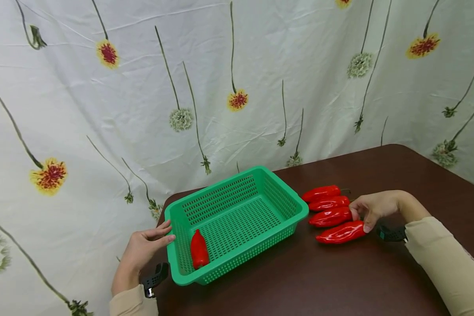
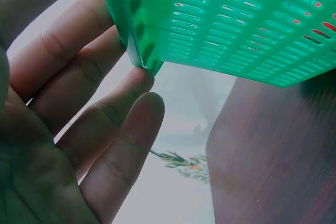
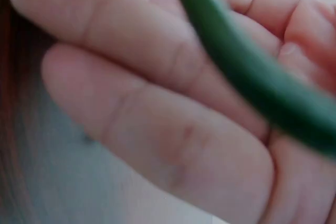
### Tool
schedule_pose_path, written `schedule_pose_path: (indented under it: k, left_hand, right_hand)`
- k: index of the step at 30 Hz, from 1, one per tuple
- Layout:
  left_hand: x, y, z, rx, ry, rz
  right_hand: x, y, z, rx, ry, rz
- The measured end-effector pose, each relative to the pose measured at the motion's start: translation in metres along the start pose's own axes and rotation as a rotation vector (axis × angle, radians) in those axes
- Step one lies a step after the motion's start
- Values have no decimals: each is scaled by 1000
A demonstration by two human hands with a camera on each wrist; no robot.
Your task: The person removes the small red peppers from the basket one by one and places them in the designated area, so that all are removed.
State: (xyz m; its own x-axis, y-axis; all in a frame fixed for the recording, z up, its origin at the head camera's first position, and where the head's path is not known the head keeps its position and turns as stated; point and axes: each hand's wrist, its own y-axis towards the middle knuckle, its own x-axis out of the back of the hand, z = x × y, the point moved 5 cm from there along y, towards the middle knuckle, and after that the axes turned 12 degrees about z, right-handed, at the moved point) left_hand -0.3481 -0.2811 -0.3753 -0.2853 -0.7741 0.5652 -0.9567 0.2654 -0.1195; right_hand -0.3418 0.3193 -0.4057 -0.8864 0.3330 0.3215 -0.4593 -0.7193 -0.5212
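Observation:
A green plastic basket [image 1: 237,256] stands on the table, with one red pepper [image 1: 199,249] lying at its left end. My left hand [image 1: 144,245] holds the basket's left rim, fingers and thumb at the edge; the left wrist view shows fingertips against the green rim [image 2: 118,14]. To the right of the basket, several glossy red peppers [image 1: 331,217] lie in a row. My right hand [image 1: 381,208] pinches the stem end of the nearest red pepper [image 1: 341,233]. Its green stem [image 3: 236,72] crosses the palm in the right wrist view.
A dark brown table [image 1: 300,281] lies under everything, its far right corner rounded. Behind it hangs a pale cloth [image 1: 205,145] printed with flowers. Black wrist straps [image 1: 393,233] and beige sleeves [image 1: 442,259] are on the arms.

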Motion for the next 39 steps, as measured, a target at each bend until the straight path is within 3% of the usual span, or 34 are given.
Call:
schedule_pose_path:
  k: [11, 24, 39]
  left_hand:
    - [1, -1, 0, 4, -2, -7]
    - [1, 0, 0, -14, 7, -3]
    - [1, -1, 0, -23, -13, -18]
  right_hand:
    - [3, 1, -1, -66, -35, -59]
    - [2, 1, 0, -87, -10, -80]
    - [2, -3, 4, -140, -99, -120]
